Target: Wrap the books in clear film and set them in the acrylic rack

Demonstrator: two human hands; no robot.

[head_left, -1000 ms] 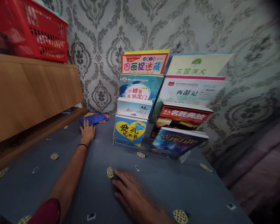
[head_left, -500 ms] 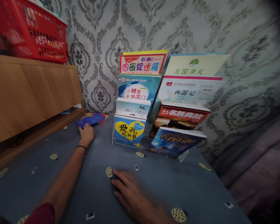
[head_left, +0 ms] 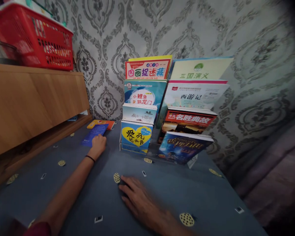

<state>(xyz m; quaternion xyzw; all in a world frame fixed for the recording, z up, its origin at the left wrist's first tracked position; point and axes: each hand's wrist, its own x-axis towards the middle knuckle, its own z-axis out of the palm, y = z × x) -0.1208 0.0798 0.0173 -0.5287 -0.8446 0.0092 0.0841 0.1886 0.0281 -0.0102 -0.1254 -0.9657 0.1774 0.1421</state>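
My left hand is closed on the right edge of a thin blue book, fingers curled and partly hidden from me. Behind the blue book, close to the wall, lies an orange and yellow book, its near side partly covered. My right hand rests on the dark blue patterned cloth with its fingers spread, holding nothing. Beyond it stands a clear tiered rack with books in two columns. A yellow and blue book fronts the left column, and a dark blue book fronts the right.
A wooden cabinet stands along the left side, with a red plastic basket and a metal pot on top. Patterned wallpaper rises behind the rack. A pinkish curtain-like fabric hangs at the right.
My left hand has drawn the blue book nearer and to the right, uncovering more of the orange and yellow book. My right hand stays on the cloth. The view has shifted slightly.
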